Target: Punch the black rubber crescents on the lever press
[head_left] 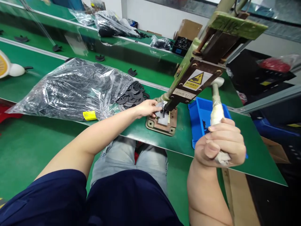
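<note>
The fingers of the left hand (148, 108) lie close together and slightly bent, with the tips on a small gray piece (160, 105) at the press base; I cannot tell whether the thumb pinches it from the other side or merely rests there. The fingers of the right hand (222, 142) are curled tightly around a lever handle (217, 113) wrapped in pale material, with the thumb folded across the front. The gray piece sits beside the dark ram (171, 104) of the green press (183, 69), near a pale rectangular plate (164, 120) on the brown base (152, 126). Above the ram, a yellow warning sign (197, 79) is fixed to the press body. Just beyond the left hand, a heap of black curved pieces (131, 96) spills from the mouth of a clear plastic bag (70, 88), which is full of dark parts and bears a yellow label (89, 115). A blue bin (194, 121) with a few dark parts inside stands right of the base, partly hidden by the right hand. All this rests on the green table (181, 142).
</note>
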`<control>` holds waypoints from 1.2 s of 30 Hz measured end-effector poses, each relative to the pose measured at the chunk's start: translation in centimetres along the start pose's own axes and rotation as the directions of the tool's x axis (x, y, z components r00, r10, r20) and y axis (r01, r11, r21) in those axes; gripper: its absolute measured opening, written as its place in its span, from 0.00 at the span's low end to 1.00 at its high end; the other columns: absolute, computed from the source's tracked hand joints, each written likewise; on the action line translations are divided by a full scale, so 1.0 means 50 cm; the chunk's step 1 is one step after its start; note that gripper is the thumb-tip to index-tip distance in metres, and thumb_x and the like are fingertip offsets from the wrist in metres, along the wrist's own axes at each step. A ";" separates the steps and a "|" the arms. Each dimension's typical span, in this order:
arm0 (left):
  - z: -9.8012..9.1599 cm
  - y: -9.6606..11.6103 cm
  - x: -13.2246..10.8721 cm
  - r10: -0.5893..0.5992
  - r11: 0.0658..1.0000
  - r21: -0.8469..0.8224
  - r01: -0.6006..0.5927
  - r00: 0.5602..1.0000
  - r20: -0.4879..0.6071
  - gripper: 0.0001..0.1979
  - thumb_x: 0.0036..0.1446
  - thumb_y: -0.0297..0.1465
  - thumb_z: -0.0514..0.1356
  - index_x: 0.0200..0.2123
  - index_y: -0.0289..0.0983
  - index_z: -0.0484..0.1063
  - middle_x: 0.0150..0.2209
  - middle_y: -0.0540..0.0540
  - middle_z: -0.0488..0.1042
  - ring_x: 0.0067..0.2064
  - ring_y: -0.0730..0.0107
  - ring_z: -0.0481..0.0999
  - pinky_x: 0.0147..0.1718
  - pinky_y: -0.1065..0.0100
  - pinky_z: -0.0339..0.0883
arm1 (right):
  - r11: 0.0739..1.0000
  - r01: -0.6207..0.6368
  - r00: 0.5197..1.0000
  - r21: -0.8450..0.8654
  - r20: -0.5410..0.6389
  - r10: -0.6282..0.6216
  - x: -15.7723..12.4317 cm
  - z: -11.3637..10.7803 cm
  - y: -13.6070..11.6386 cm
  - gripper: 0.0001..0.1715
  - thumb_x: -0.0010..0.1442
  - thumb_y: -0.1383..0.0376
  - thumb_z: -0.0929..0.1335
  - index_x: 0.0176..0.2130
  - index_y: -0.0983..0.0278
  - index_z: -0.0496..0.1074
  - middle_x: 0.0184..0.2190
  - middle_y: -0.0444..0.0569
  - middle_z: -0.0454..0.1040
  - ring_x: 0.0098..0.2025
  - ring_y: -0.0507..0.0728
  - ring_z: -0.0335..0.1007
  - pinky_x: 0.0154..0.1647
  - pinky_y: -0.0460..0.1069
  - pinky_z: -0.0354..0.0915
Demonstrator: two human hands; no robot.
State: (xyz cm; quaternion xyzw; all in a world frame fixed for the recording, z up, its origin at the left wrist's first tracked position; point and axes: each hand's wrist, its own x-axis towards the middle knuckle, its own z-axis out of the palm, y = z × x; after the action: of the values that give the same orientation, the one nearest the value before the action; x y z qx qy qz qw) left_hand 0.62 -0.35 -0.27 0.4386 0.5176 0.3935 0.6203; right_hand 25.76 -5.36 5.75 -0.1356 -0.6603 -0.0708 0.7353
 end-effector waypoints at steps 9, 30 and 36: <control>-0.047 0.016 0.003 0.072 0.949 0.305 -0.074 0.997 0.019 0.13 0.69 0.37 0.68 0.34 0.38 0.69 0.19 0.52 0.72 0.18 0.77 0.68 0.19 0.74 0.57 | 0.995 0.089 0.992 0.032 -0.092 -0.086 -0.002 0.014 0.019 0.27 0.61 0.52 0.73 0.23 0.60 0.57 0.16 0.36 0.59 0.24 0.52 0.69 0.43 0.58 0.75; -0.028 0.023 0.043 -0.043 0.949 0.315 0.012 0.995 0.093 0.14 0.63 0.35 0.73 0.34 0.36 0.72 0.24 0.48 0.76 0.24 0.70 0.79 0.24 0.73 0.74 | 0.993 0.107 0.982 0.059 -0.164 -0.096 -0.002 0.029 0.023 0.27 0.60 0.54 0.73 0.22 0.59 0.56 0.17 0.37 0.56 0.22 0.51 0.66 0.42 0.56 0.75; -0.025 0.036 0.058 -0.196 0.930 0.330 0.163 0.978 0.069 0.14 0.60 0.36 0.75 0.34 0.36 0.73 0.22 0.48 0.76 0.23 0.70 0.79 0.25 0.74 0.74 | 0.993 0.109 0.975 0.038 -0.197 -0.100 -0.002 0.033 0.025 0.30 0.60 0.54 0.72 0.23 0.60 0.51 0.17 0.38 0.54 0.22 0.50 0.64 0.40 0.56 0.74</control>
State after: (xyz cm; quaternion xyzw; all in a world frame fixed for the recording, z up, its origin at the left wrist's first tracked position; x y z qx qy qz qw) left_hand -0.23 3.10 0.48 0.5043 0.5808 0.2224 0.5990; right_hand 24.53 -3.70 5.66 -0.0752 -0.5928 -0.1061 0.7948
